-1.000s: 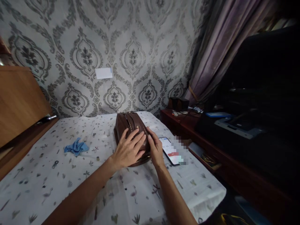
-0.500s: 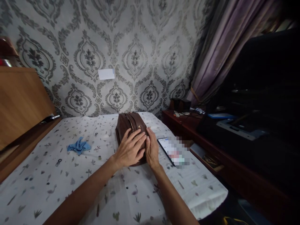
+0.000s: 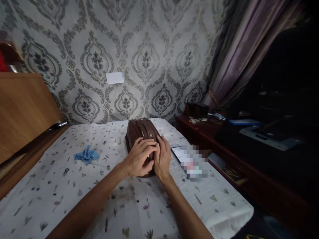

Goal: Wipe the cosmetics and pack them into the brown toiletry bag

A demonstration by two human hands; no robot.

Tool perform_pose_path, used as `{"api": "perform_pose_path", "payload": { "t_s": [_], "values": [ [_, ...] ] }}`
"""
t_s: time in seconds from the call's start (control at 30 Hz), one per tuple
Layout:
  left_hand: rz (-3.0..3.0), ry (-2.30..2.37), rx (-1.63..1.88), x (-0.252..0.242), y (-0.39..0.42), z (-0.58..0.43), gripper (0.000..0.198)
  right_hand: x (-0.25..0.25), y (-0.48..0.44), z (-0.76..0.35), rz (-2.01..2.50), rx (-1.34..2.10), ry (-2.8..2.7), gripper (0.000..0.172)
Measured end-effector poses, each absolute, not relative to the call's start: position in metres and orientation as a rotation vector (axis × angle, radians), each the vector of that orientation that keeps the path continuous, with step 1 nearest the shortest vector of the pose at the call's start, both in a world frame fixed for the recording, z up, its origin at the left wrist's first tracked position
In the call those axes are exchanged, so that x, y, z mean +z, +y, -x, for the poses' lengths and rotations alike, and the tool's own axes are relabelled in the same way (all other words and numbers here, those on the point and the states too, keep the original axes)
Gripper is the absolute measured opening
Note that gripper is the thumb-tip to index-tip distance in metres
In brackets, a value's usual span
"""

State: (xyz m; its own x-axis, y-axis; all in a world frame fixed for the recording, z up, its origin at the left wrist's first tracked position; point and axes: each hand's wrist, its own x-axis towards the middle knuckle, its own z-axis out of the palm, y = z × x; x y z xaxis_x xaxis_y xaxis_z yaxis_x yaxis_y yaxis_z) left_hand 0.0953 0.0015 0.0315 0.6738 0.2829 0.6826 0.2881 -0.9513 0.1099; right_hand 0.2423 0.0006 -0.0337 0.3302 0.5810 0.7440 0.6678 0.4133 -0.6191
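Observation:
A brown leather bag (image 3: 136, 127) with zips and a small gold stud lies on the patterned white cloth. Across its near end sits my left hand (image 3: 139, 157), fingers bent over the top and thumb lower down, gripping the bag. My right hand (image 3: 163, 157) presses along the bag's right side, its fingers curled towards the top edge. The fingertips of both hands meet near the zip; whether they pinch a zip pull is hidden. To the right of my right hand lies a phone (image 3: 177, 154) with a lit, partly blurred screen.
A crumpled blue cloth (image 3: 86, 155) lies left of the bag on the patterned sheet (image 3: 99, 196). A wooden cabinet (image 3: 25, 113) borders the left. On the right stands a dark red desk (image 3: 183, 123) with cables and an open drawer. The wallpapered wall (image 3: 147, 63) rises behind.
My left fingers have gone from lying flatter across the bag to bent, their tips meeting my right fingers. The whole view has shifted slightly; the bag stays in place on the cloth.

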Motion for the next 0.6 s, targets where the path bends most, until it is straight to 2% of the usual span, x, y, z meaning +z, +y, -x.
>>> {"api": "perform_pose_path", "payload": {
  "t_s": [0.1,0.2,0.27,0.37,0.5,0.6],
  "values": [
    [2.923,-0.724,-1.489,0.044,0.019,-0.089,0.023,-0.036,0.0,-0.243,1.257,-0.094,-1.331,0.048],
    [2.628,-1.422,-1.764,0.052,0.068,-0.083,0.025,-0.038,0.0,-0.241,1.245,-0.103,-1.302,0.046],
    [2.444,-1.931,-1.663,0.055,0.109,-0.08,0.026,-0.04,0.0,-0.24,1.228,-0.113,-1.286,0.045],
    [2.428,-2.241,-1.49,0.057,0.162,-0.077,0.025,-0.041,-0.002,-0.239,1.219,-0.13,-1.287,0.044],
    [2.592,-2.544,-1.228,0.052,0.199,-0.075,0.034,-0.042,-0.005,-0.24,1.216,-0.152,-1.34,0.047],
    [2.692,-2.587,-1.13,0.049,0.212,-0.072,0.035,-0.041,-0.008,-0.241,1.206,-0.15,-1.379,0.053]
  ]
}}
